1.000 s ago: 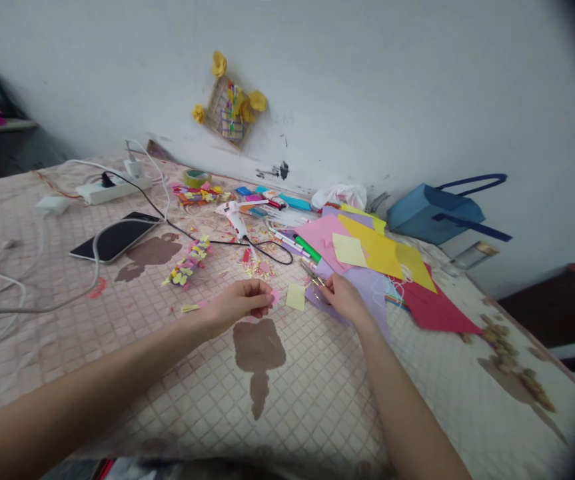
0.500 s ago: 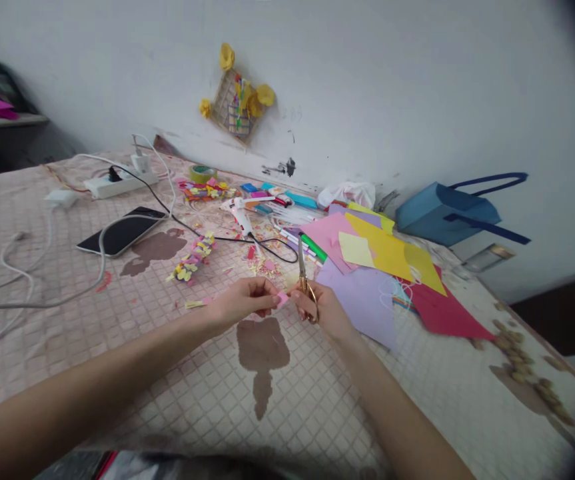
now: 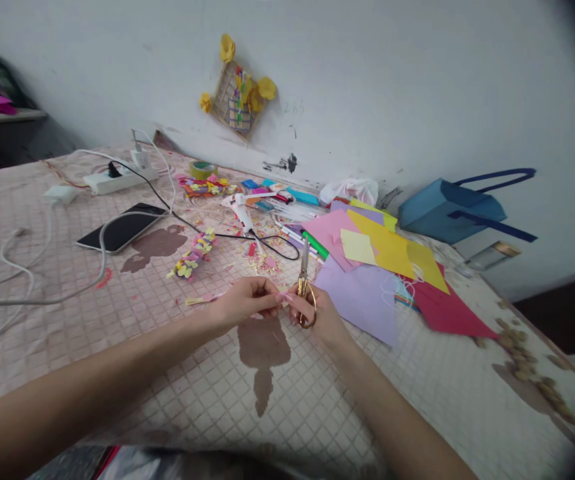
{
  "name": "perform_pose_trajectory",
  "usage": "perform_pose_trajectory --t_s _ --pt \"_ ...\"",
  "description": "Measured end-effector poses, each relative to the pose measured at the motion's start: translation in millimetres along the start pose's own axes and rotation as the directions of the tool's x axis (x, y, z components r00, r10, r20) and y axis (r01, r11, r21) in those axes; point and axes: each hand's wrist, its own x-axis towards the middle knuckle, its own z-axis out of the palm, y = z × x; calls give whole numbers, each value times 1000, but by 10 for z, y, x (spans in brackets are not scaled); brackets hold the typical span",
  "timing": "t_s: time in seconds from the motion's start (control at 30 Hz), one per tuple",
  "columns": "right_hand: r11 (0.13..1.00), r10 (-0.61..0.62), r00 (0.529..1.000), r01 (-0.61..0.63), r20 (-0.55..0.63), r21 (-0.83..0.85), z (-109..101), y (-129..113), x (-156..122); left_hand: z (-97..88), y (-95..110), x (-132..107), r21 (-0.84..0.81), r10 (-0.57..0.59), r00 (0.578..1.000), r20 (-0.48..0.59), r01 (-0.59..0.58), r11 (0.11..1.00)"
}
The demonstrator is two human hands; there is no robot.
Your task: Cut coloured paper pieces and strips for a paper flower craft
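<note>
1. The gold-handled scissors (image 3: 306, 288) are near the middle of the scene, just right of the small pink paper piece (image 3: 283, 297). Their long axis goes from near to far, almost upright, and the blades, which look closed, point to the far side.
2. The right hand (image 3: 320, 317) has a clenched grip on the scissors handles. Its forearm comes from the near right.
3. The left hand (image 3: 244, 301) has a pinching grip on the pink piece, between thumb and fingers. Its forearm lies low from the near left.
4. A lilac paper sheet (image 3: 352, 300) lies just right of the right hand, on a checked pink cover (image 3: 327, 400). A glue gun (image 3: 237, 208) lies farther away.
</note>
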Motion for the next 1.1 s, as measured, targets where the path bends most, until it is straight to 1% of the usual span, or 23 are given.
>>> perform_pose_trajectory --t_s 0.07,0.13,0.2,0.27,0.3,0.37,0.43,0.5,0.53,0.57,0.63,0.7,0.77,0.87,0.97,1.0,1.03,1.07,1.1 --pt "1000 -19 999 18 -42 -10 -39 -4 21 -10 8 -2 -12 9 1000 -21 -9 1000" --pt "996 -71 989 65 -128 -55 -107 -23 56 -20 23 -5 -33 -9 1000 -27 8 999" --pt "987 -142 965 123 -218 -100 -186 -50 92 -23 42 -9 -60 -34 999 -19 33 998" --pt "979 -194 945 170 -262 -111 -254 -76 117 -19 57 -13 -80 -48 999 -8 47 996" --pt "977 -208 942 187 -262 -103 -278 -87 122 -16 62 -13 -83 -46 999 -7 45 995" --pt "979 -203 951 197 -232 -51 -305 -104 122 -10 68 -12 -77 -24 1000 -8 23 997" --pt "986 -152 974 161 -169 36 -314 -118 114 -8 68 -9 -64 6 1000 -15 -7 998" --pt "990 -85 991 95 -101 101 -326 -131 107 -11 64 -7 -54 12 1000 -16 -13 998" --pt "991 -71 993 80 -94 106 -339 -137 107 -14 62 -7 -54 5 1000 -15 -6 999" --pt "992 -78 990 89 -118 86 -357 -142 109 -18 58 -7 -58 -5 1000 -12 4 998" --pt "989 -149 963 149 -227 -15 -409 -148 121 -24 53 -8 -77 -20 1000 -13 19 997" --pt "966 -242 913 195 -328 -170 -479 -150 141 -27 52 -8 -97 -22 999 -24 20 995" --pt "926 -315 874 196 -370 -323 -560 -151 168 -27 54 -8 -107 -19 999 -38 14 994" --pt "847 -421 809 189 -410 -497 -695 -164 203 -27 58 -8 -105 -15 999 -50 9 994" --pt "760 -545 703 186 -456 -622 -825 -201 210 -28 57 -8 -95 -6 999 -50 2 995" --pt "750 -566 678 187 -469 -635 -854 -216 204 -27 56 -8 -91 -5 999 -51 0 996" --pt "758 -565 670 192 -481 -624 -870 -230 196 -27 55 -8 -86 -6 999 -50 1 996" --pt "783 -541 684 200 -488 -589 -870 -239 186 -26 54 -8 -82 -9 999 -49 5 997" --pt "820 -497 721 207 -483 -534 -851 -242 176 -25 53 -8 -77 -15 999 -48 11 997"
